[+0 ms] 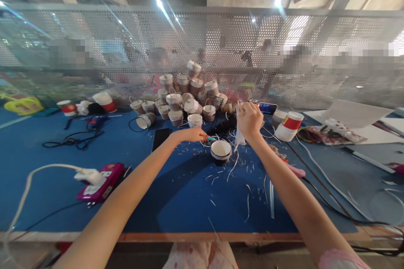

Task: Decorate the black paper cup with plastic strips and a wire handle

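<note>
My left hand (196, 134) is closed, its fingertips around a small teal object (211, 138) whose kind I cannot make out. My right hand (250, 118) is raised in a fist and grips a whitish, see-through bundle of strands or film (240, 135) that hangs below it. On the blue table between and just below the hands stands a small pot (221, 150), upright, white at the rim and dark at the base. Neither hand touches it. Thin white scraps (233, 166) lie scattered around the pot.
Small grey-brown pots with handles (175, 103) are heaped at the back against a perforated metal screen (126, 54). A black phone (160, 138) and a purple power strip (102, 183) lie left. Right are a red-and-white paper cup (288, 126) and a pink-handled tool (295, 171).
</note>
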Available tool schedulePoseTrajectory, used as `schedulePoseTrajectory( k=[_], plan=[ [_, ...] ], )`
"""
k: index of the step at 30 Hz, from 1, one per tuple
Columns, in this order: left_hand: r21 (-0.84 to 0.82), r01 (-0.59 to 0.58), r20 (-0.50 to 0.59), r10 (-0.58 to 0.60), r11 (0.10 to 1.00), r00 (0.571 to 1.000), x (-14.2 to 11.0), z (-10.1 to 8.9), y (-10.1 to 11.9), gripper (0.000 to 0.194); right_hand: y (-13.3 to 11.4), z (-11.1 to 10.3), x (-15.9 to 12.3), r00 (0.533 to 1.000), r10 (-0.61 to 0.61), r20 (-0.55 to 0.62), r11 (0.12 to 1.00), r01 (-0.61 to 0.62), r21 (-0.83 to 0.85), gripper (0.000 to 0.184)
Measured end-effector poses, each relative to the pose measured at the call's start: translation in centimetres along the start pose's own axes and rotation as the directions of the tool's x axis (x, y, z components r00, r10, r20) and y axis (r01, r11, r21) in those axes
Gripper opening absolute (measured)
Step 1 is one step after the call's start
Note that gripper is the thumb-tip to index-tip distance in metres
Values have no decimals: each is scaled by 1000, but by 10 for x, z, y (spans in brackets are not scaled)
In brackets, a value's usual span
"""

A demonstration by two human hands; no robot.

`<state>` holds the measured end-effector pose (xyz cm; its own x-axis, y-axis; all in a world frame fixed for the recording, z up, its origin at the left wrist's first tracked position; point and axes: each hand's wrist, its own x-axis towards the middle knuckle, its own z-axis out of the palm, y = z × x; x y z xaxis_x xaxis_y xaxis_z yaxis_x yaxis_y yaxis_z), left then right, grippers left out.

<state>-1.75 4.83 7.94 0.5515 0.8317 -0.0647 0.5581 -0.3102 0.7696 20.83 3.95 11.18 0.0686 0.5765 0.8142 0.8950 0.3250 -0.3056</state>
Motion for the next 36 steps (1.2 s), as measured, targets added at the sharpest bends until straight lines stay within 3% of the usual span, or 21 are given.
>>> schedulePoseTrajectory(
  k=[10,14,17,18,22,24,27,31,36],
  plan=[
    [106,79,-18,-78,991,997,-10,-13,2,27,11,2,3,998,28,-54,1000,-28,-8,24],
    [135,91,-17,-89,987,996,-10,-15,4,24,5,6,-1,999,-26,39,1000,26,6,22],
    [124,36,-115,-22,992,993,-10,-16,7,13,-3,11,-8,986,-94,137,995,89,36,22],
    [122,6,-166,15,993,986,-10,-18,8,13,-6,13,-9,982,-111,155,993,105,46,22],
    [111,-60,-352,96,992,931,-13,-24,9,55,-10,17,-14,976,-146,159,987,134,88,23],
    [67,-88,-426,108,994,898,-13,-26,9,61,-11,16,-14,976,-146,161,986,130,108,24],
    [-68,-197,-469,143,978,872,-9,-25,9,57,-14,15,-15,969,-164,183,980,138,145,23],
    [-257,-377,-466,227,890,855,-2,-16,14,40,-22,12,-17,956,-199,216,968,158,193,22],
    [-353,-355,-595,85,866,799,0,-5,22,29,-27,8,-17,961,-195,195,966,155,205,23]
  ],
)
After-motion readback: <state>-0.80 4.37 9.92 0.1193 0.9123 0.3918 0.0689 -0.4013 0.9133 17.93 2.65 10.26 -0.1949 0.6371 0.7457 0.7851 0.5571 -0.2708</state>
